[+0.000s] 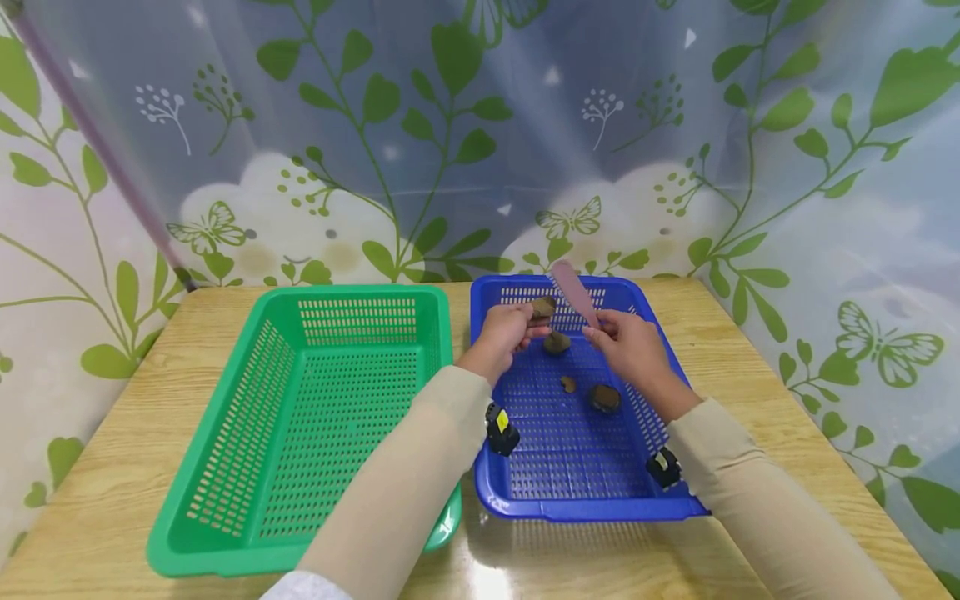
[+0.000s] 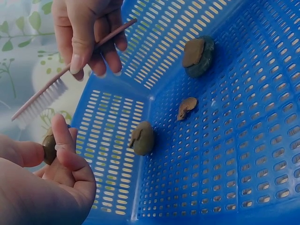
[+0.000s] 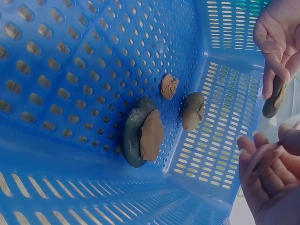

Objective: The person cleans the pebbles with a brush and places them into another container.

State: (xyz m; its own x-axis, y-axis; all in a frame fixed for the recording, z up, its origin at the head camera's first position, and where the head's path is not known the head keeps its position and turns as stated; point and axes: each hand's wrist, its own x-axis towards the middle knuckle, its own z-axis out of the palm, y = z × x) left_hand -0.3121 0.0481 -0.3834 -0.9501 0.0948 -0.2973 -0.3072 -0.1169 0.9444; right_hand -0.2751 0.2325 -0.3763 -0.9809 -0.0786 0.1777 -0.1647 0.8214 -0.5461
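Observation:
Over the back of the blue basket (image 1: pixel 585 510), my left hand (image 1: pixel 504 335) pinches a stone (image 1: pixel 543 308) with brown mud on it. My right hand (image 1: pixel 633 346) grips the handle of a pink brush (image 1: pixel 573 292) with white bristles, raised beside that stone and apart from it in the left wrist view. Below the hands in the basket lie a rounded stone (image 2: pixel 143 138) with a patch of mud, a loose brown lump (image 2: pixel 187 108), and a larger dark stone (image 2: pixel 200 70) topped by a flat cake of mud.
A green basket (image 1: pixel 300 293) stands to the left of the blue one on the wooden table (image 1: pixel 142 392). Behind and at both sides hangs a leaf-patterned curtain (image 1: pixel 420 167). The baskets' raised rims stand close together.

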